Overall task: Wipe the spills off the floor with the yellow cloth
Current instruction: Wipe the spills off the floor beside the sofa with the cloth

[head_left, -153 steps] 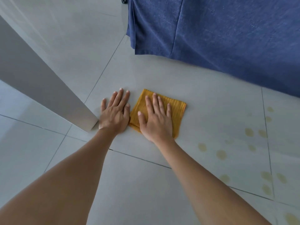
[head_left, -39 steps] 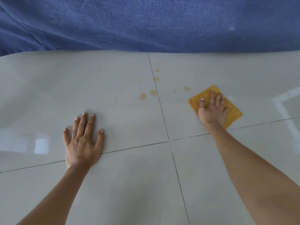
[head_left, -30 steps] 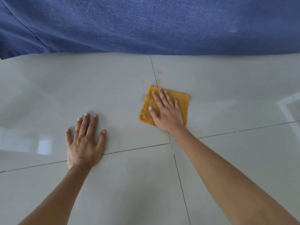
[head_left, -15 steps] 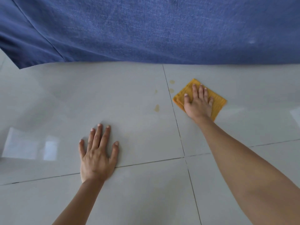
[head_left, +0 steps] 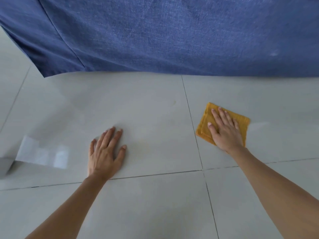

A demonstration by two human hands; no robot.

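Note:
The folded yellow cloth (head_left: 205, 123) lies flat on the pale grey tiled floor (head_left: 146, 204), just right of a grout line. My right hand (head_left: 225, 131) presses down on it with fingers spread, palm covering most of it. My left hand (head_left: 106, 152) rests flat on the tile to the left, fingers apart, holding nothing. A single faint yellowish speck (head_left: 174, 101) shows on the left tile; I see no other spill drops.
A blue fabric drape (head_left: 172, 35) hangs down to the floor across the whole far side. A grey furniture corner (head_left: 6, 167) shows at the left edge, beside bright reflections on the tile.
My right hand has slid the cloth back toward me and to the right. The drops seen near the grout line are gone. My left hand stays planted.

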